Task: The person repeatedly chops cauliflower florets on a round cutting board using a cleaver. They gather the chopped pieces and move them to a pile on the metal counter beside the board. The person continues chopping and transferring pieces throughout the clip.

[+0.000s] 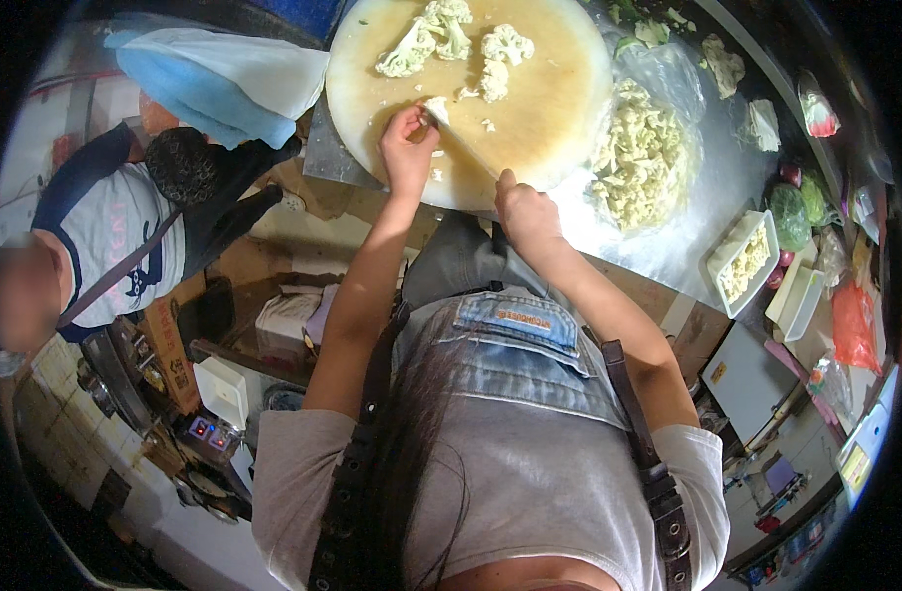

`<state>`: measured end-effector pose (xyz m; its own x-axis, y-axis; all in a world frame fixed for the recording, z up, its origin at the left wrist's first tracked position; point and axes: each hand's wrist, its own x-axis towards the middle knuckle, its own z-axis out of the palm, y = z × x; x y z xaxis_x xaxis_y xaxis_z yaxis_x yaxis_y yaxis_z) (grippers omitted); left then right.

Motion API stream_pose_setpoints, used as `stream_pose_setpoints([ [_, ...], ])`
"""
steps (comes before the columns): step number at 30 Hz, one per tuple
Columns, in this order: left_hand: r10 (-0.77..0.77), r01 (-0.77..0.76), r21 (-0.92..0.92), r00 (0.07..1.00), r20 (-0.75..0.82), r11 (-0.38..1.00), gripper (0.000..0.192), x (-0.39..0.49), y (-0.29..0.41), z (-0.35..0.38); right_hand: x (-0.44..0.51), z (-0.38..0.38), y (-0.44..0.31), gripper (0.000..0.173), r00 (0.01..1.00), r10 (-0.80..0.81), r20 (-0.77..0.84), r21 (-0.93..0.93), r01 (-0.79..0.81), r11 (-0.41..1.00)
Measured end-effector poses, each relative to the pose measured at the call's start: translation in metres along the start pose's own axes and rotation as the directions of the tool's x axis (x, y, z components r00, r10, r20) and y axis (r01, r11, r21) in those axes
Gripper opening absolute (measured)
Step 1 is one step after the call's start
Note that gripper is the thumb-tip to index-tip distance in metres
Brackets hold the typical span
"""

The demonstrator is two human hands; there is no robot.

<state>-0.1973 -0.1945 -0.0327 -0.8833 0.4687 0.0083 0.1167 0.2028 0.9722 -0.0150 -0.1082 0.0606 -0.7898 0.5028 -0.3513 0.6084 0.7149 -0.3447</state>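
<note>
My right hand (528, 214) grips the handle end of a kitchen knife (469, 148), whose blade slants away to the left across a round cutting board (569, 118). At the blade's far end, the bent fingers of my left hand (409, 151) hold a small cauliflower piece (436, 109); the fingers partly hide the contact. Larger cauliflower florets (407, 53) lie farther back on the board. Another floret (507, 44) and a smaller one (494, 80) sit right of them. Crumbs are scattered around the blade.
Right of the board, a clear plastic bag (680, 81) holds many cut cauliflower pieces (636, 162) on the metal worktop (643, 258). Beyond it stands a white tray (768, 221) of chopped cauliflower. A blue-and-white cloth (222, 81) hangs at left, near another person (141, 221).
</note>
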Motion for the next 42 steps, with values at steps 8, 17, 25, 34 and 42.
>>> stream_pose_setpoints([
  [8,-0.117,0.124,-0.086,0.990,0.082,0.989,0.038,0.012,0.001,-0.005,0.028,-0.013,0.031,0.028,0.977,0.065,0.205,0.548,-0.170,0.819],
  [17,-0.230,0.262,-0.292,0.963,0.139,0.920,0.041,0.020,-0.001,-0.035,-0.002,-0.037,0.054,0.030,0.983,0.146,0.113,0.713,-0.183,0.677],
  [25,-0.179,0.189,-0.022,0.957,0.228,0.982,0.041,0.022,-0.005,-0.050,-0.027,-0.032,0.060,0.028,0.991,0.070,-0.112,0.492,-0.006,0.871],
  [34,-0.108,0.141,-0.093,0.949,0.297,0.986,0.028,0.018,0.004,-0.023,-0.023,-0.022,0.024,0.017,0.992,-0.051,-0.112,0.146,0.067,0.987],
  [42,0.051,-0.038,-0.063,0.975,0.218,0.997,0.023,0.011,-0.007,-0.014,-0.017,-0.017,0.004,0.012,1.000,-0.020,-0.006,0.052,0.020,0.998],
])
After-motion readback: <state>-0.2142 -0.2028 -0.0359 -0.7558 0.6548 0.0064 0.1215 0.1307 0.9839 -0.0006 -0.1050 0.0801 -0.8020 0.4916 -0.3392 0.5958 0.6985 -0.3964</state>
